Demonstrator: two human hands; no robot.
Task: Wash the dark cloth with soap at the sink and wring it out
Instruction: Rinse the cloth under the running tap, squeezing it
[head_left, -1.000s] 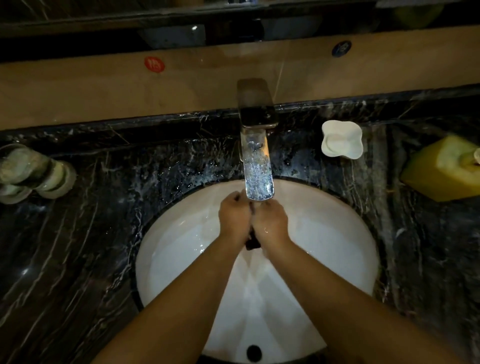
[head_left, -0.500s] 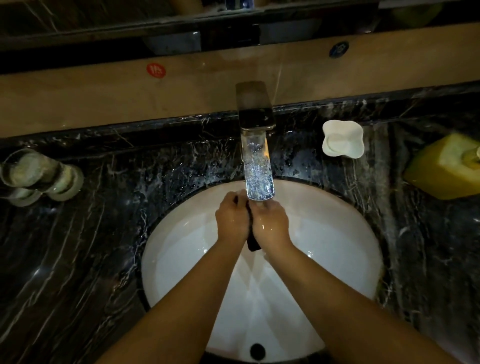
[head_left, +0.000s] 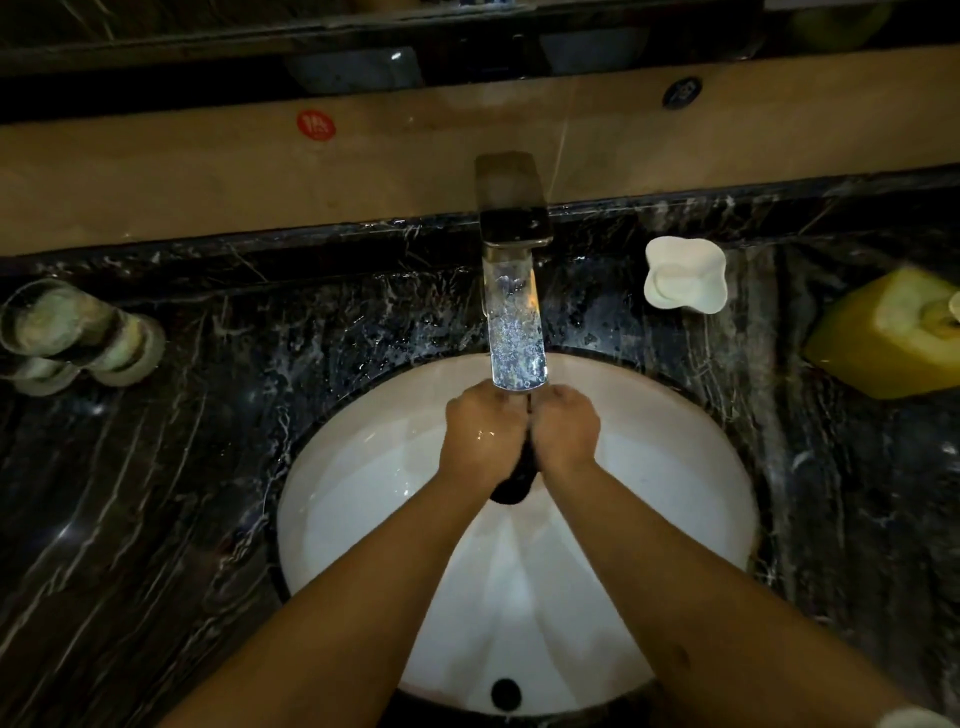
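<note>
Over the white oval sink (head_left: 675, 467), my left hand (head_left: 480, 428) and my right hand (head_left: 566, 428) are pressed side by side, both closed on the dark cloth (head_left: 517, 480). Only a dark bunch of the cloth shows, hanging down between my wrists. The hands sit right under the end of the glass spout of the faucet (head_left: 514, 322), which holds bubbling water. A white bar of soap lies in a white soap dish (head_left: 684, 275) on the counter right of the faucet.
Black marble counter (head_left: 156, 493) surrounds the basin, wet and splashed near the faucet. Several glass cups (head_left: 72, 332) stand at the far left. A yellow bottle (head_left: 893, 332) lies at the right edge. The overflow hole (head_left: 505, 693) is at the basin's near wall.
Both hands stay together under the spout, shifting slightly as they work the cloth. More of the cloth now hangs below the wrists.
</note>
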